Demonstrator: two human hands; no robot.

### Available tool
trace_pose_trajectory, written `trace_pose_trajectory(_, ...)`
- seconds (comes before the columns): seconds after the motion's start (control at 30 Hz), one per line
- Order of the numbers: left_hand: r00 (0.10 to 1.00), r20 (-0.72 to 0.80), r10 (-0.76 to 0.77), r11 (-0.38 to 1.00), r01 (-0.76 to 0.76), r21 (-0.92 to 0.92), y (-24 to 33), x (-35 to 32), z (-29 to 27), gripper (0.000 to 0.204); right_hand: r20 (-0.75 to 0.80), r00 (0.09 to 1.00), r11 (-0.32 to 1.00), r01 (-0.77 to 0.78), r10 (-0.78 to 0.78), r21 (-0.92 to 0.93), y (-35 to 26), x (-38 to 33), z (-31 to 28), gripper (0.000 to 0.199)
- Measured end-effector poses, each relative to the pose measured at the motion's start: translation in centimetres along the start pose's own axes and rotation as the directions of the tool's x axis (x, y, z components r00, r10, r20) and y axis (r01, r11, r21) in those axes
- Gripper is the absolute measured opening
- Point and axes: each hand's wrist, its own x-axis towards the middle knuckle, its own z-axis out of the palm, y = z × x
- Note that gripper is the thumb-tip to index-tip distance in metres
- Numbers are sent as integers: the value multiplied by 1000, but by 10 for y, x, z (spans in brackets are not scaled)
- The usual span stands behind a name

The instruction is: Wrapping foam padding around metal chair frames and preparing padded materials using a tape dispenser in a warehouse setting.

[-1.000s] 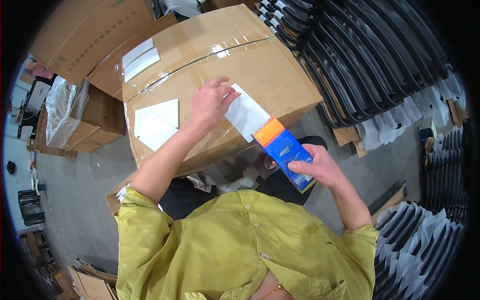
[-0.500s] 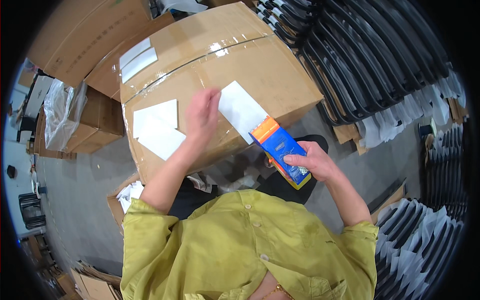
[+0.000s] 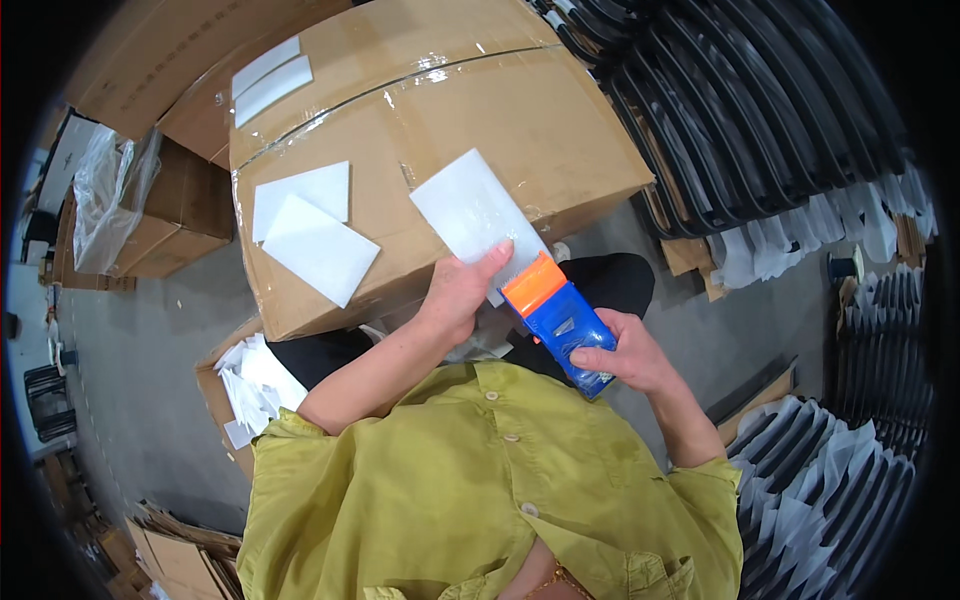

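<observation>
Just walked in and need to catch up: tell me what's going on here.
A person in a yellow-green shirt stands at a large taped cardboard box. The left hand holds a white rectangular paper sleeve against the box, and the right hand holds a blue and orange flat packet at its lower end. Two more white sheets lie on the box.

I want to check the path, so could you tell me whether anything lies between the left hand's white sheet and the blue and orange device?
Nothing visible does: the white sheet, held by the left hand, already reaches the orange end of the blue device in the right hand.
</observation>
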Motion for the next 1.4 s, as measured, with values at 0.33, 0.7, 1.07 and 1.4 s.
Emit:
trace_pose_trajectory(0.33, 992, -33, 122, 986, -125, -107, 34, 8, 7, 36, -76, 993, 996, 93, -93, -6, 6, -28, 0, 42)
trace_pose_trajectory(0.7, 926, 211, 313, 935, -340, 105, 42, -11, 14, 25, -15, 999, 997, 31, -30, 65, -5, -21, -1, 39)
trace_pose_trajectory(1.07, 993, -23, 116, 984, -118, -133, 54, -7, 1, 32, -70, 972, 947, 202, -226, -250, -18, -35, 12, 43)
trace_pose_trajectory(1.4, 986, -25, 163, 970, -165, -181, 56, 1, -1, 34, -90, 986, 989, 135, -139, -53, -6, -31, 9, 41)
